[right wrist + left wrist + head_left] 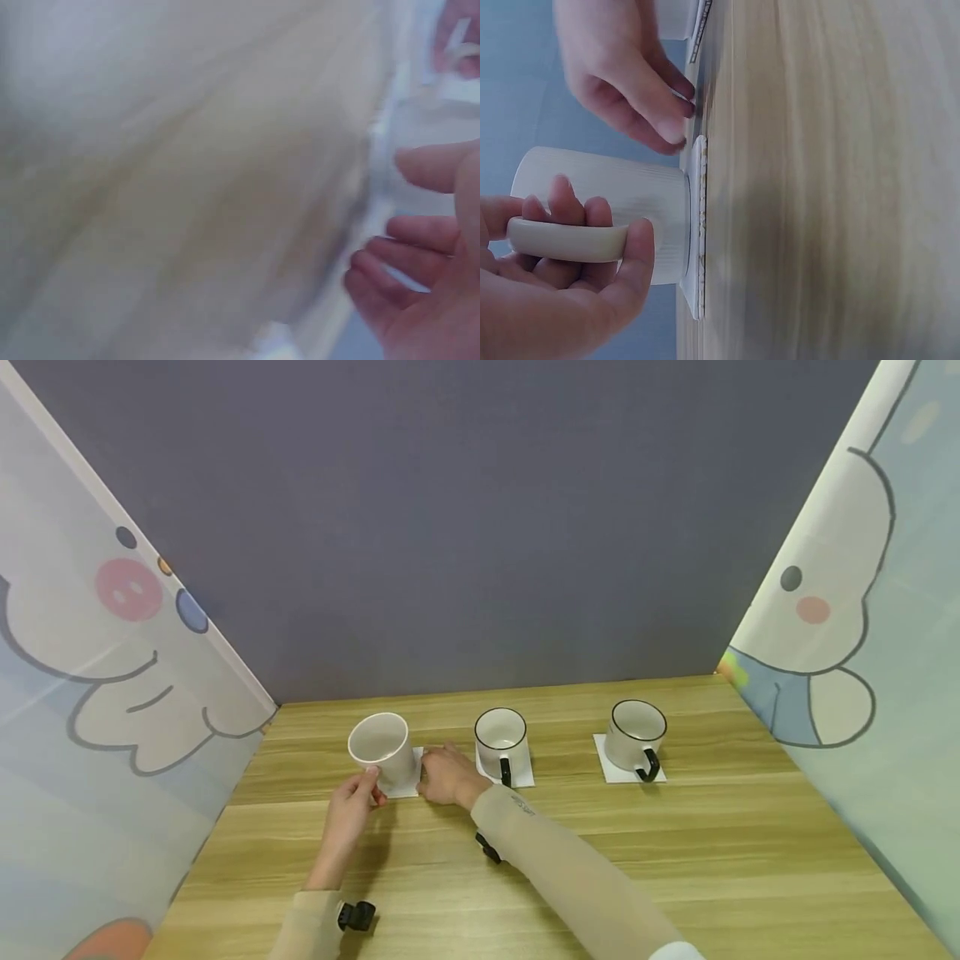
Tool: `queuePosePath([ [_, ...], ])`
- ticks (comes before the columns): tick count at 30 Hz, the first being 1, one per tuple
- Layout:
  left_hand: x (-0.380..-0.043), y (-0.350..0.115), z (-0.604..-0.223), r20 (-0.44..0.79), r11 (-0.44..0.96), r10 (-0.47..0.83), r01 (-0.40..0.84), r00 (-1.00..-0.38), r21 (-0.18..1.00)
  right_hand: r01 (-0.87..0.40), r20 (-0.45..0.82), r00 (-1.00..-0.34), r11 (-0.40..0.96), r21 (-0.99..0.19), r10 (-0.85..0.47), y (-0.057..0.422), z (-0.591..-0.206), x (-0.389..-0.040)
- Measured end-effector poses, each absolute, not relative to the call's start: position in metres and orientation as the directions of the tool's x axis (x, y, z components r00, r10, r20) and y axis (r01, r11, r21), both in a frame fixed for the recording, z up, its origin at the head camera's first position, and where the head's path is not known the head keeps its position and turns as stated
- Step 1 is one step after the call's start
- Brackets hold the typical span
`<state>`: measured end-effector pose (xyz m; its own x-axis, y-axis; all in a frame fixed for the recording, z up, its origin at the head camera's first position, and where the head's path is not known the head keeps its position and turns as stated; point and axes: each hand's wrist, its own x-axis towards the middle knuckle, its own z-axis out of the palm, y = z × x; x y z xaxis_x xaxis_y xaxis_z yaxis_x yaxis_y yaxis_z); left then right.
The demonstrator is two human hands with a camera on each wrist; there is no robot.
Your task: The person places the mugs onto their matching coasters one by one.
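A plain white mug [399,766] with a ribbed wall stands upright on a white square coaster [406,791] at the left of the table. My left hand [349,806] grips its handle [570,241]; in the left wrist view several fingers pass through the loop and the thumb lies near its lower end. Just right of that coaster is my right hand [446,775], low over the table, its fingers loosely bent with nothing between them. The right wrist view shows a gap between that thumb and the fingers [420,259].
A white mug [491,760] with a dark rim and black handle stands on a coaster [527,774] close beyond my right hand. Farther right, a similar mug [627,750] rests on another coaster [613,773]. A grey partition [480,527] backs the wooden table [712,860].
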<state>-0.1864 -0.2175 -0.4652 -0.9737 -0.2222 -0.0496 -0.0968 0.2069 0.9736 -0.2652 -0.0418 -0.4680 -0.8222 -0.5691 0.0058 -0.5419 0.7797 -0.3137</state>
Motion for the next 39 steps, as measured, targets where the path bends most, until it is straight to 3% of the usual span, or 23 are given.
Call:
queuePosePath([
  [9, -0.188, -0.220, -0.462, -0.073, 0.163, -0.232, -0.113, -0.970, 0.980, -0.424, -0.098, -0.856, 0.799, -0.426, -0.507, -0.028, -0.422, -0.245],
  [16, -0.187, -0.221, -0.460, -0.077, 0.160, -0.250, -0.119, -0.965, 0.980, -0.427, -0.008, -0.866, 0.748, -0.508, -0.499, -0.016, -0.397, -0.229],
  [21, -0.185, -0.218, -0.460, -0.026, 0.286, -0.288, -0.112, -0.957, 0.952, -0.472, 0.104, -0.862, 0.711, -0.521, -0.496, -0.002, -0.384, -0.218],
  [27, -0.179, -0.218, -0.454, 0.138, 0.622, -0.281, -0.070, -0.950, 0.780, -0.515, 0.237, -0.853, 0.683, -0.518, -0.464, 0.020, -0.375, -0.204],
  [31, -0.174, -0.217, -0.449, 0.284, 0.770, -0.269, -0.028, -0.920, 0.637, -0.536, 0.325, -0.844, 0.697, -0.475, -0.427, 0.036, -0.375, -0.197],
  [39, -0.167, -0.205, -0.432, 0.657, 0.912, -0.124, 0.175, -0.744, 0.370, -0.525, 0.415, -0.841, 0.709, -0.471, -0.346, 0.074, -0.382, -0.194],
])
